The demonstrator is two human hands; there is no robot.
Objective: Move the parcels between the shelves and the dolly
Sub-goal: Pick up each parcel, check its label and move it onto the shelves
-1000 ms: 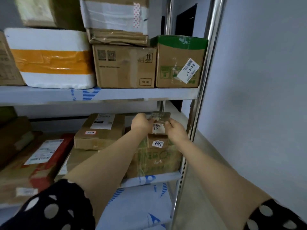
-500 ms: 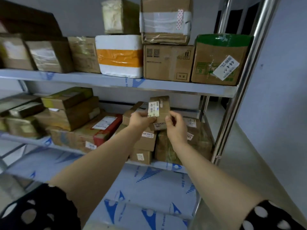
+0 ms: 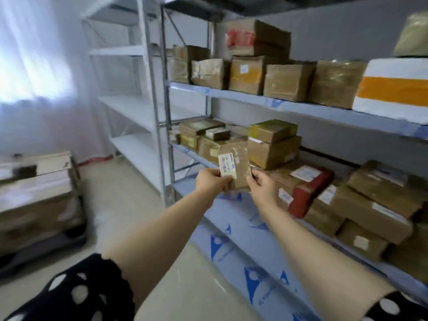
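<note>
A: Small parcel [image 3: 238, 167] held in the air in front of the middle shelf [image 3: 185, 150], touching no board. Left hand [image 3: 212, 181] and right hand [image 3: 262, 188] each have a grip clamped on a lower corner.

B: Why two hands?

A: Probably to keep the white label [image 3: 227, 164] facing up, readable. Dolly [image 3: 46, 242] sits low at left, well apart, already stacked with boxes; likely the destination.
</note>
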